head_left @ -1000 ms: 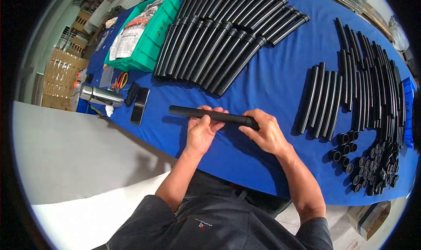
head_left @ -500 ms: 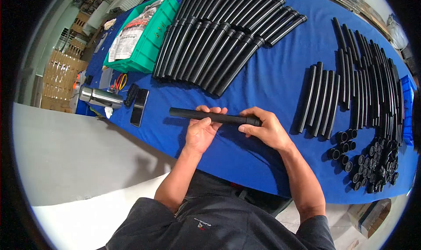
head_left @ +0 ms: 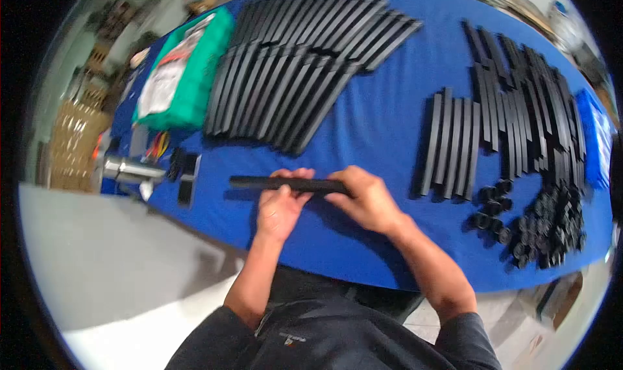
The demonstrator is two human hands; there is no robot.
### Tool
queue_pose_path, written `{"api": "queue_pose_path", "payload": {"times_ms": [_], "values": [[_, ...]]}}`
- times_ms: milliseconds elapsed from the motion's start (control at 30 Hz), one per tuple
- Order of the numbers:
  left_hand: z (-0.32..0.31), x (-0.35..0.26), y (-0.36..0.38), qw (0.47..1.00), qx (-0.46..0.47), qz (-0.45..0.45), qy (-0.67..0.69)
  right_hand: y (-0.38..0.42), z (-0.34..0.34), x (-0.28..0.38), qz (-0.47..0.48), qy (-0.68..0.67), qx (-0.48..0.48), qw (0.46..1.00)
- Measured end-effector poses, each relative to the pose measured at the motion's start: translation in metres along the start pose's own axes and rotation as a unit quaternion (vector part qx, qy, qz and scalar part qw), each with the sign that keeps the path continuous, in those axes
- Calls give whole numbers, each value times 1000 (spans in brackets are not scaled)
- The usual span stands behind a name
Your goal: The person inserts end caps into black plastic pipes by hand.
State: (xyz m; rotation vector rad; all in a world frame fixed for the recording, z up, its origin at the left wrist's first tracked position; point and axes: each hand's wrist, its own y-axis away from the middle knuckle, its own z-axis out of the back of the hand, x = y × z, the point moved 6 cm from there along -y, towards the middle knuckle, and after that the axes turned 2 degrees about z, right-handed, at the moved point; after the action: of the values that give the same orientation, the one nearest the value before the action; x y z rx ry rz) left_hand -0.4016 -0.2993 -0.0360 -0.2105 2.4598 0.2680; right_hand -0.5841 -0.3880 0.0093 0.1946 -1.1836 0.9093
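Observation:
A black tube is held roughly level above the blue cloth, near the table's front edge. My left hand grips it around the middle, palm up, with the fingers behind it and the thumb in front. Wrapped over the tube's right end is my right hand, which hides most of the collar there. The tube's left end sticks out free past my left hand. Motion blurs the picture somewhat.
Long black tubes lie in two rows behind my hands. Plain tubes and small black rings lie on the right. At left are a green crate, steel flask and phone. Blue cloth covers the table.
The whole view has shifted, so the table's contents appear further left. My right hand now covers more of the tube's right end, and its collar is hidden.

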Motion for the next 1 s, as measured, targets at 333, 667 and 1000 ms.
{"api": "queue_pose_path", "payload": {"times_ms": [333,667,1000], "values": [[10,-2,0,999,37,21,28,5,-4,2,13,-54,43,998],[6,-2,3,1000,25,5,7,7,-3,4,30,-63,8,998],[9,-1,0,996,85,21,10,5,-11,-8,-75,-115,72,988]]}}
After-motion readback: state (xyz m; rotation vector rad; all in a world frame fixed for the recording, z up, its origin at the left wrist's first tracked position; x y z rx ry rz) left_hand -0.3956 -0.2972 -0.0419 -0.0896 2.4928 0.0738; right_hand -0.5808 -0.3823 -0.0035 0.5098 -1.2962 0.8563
